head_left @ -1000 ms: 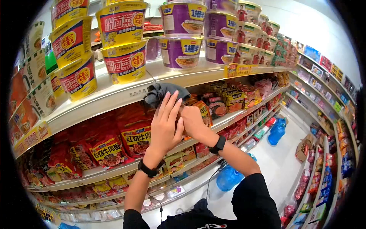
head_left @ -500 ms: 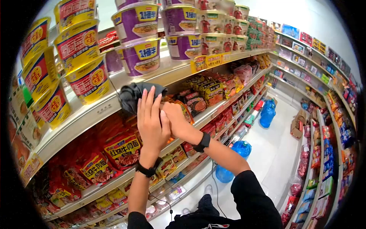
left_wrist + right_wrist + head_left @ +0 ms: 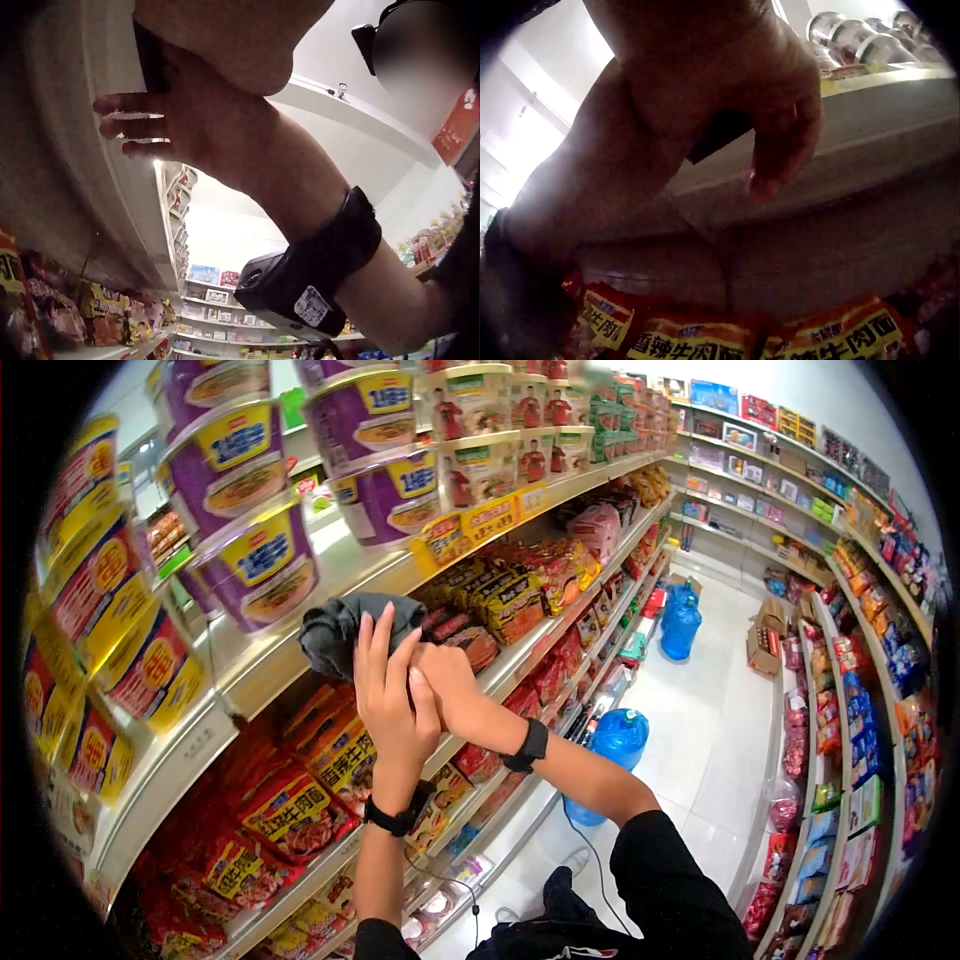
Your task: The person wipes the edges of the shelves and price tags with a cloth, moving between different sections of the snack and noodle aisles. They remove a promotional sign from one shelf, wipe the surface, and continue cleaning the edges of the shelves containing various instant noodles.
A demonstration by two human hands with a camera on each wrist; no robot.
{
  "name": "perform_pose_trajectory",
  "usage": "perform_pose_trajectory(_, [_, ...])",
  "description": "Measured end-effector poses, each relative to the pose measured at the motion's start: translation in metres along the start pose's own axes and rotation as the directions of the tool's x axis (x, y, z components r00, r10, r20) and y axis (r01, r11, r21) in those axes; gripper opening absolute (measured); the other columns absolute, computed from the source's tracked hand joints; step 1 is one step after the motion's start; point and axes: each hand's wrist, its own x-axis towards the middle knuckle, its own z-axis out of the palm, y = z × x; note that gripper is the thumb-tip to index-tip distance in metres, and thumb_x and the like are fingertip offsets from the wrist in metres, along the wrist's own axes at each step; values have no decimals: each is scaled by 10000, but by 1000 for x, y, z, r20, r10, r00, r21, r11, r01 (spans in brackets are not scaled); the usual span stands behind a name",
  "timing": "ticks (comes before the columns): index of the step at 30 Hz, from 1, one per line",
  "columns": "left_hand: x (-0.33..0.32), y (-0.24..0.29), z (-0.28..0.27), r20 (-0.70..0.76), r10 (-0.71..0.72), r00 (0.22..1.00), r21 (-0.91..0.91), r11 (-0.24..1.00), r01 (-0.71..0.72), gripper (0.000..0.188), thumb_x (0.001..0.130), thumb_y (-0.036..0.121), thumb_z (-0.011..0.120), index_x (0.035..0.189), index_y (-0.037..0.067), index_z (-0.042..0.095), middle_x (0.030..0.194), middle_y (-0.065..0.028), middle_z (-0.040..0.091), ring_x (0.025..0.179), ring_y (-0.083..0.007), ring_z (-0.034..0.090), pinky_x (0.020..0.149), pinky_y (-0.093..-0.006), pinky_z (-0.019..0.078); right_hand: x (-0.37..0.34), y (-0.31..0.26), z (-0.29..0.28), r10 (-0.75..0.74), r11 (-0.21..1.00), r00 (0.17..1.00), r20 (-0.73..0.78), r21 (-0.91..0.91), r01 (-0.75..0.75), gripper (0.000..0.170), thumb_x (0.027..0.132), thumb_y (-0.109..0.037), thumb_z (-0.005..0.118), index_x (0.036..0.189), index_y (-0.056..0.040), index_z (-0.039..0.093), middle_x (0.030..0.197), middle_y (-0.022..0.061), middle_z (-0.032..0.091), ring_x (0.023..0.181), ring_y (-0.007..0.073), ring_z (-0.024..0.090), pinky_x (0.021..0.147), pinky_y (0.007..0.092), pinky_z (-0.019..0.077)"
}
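Note:
A bunched dark grey cloth lies against the front edge of the upper shelf. Over it, my left hand stretches long straight fingers, its palm side resting on my right hand. My right hand comes in from the right with curled fingers, mostly hidden behind the left; the right wrist view shows a dark piece beside the bent fingers of the right hand. In the left wrist view, several straight fingers point towards the shelf side; whose they are I cannot tell.
Purple noodle tubs and yellow tubs stand stacked on the upper shelf. Red noodle packets fill the shelf below. Blue water bottles stand on the aisle floor, with stocked shelves on the right.
The view has shifted rightward along the shelf. Both hands, still together, and the cloth have moved from below the yellow tubs to below the purple ones.

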Motion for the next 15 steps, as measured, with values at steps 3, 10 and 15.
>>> perform_pose_trajectory(3, [2,2,24,38,31,999,15,999,-31,339,896,87,499,1176,-10,665,1445,-206,532,1394,-452,424,1142,-526,347,-6,29,-13,-88,990,996,-31,107,91,184,812,-185,680,764,-18,617,686,136,623,571,304,636,511,380,523])
perform_pose_trajectory(10, [15,33,82,31,138,990,-103,986,-134,354,869,77,533,1189,-8,660,1354,-195,608,1325,-425,508,1102,-501,410,-28,100,-46,-250,960,911,-330,36,276,174,689,-182,699,742,-44,607,727,130,610,720,330,636,630,430,506])
perform_pose_trajectory(15, [4,56,136,93,79,993,-230,972,-56,377,835,34,581,1208,-8,625,1286,-171,652,1262,-398,553,1066,-491,431,-76,168,-86,-206,978,952,-226,-89,190,119,706,-166,694,723,-83,609,716,95,604,701,302,632,629,421,514])
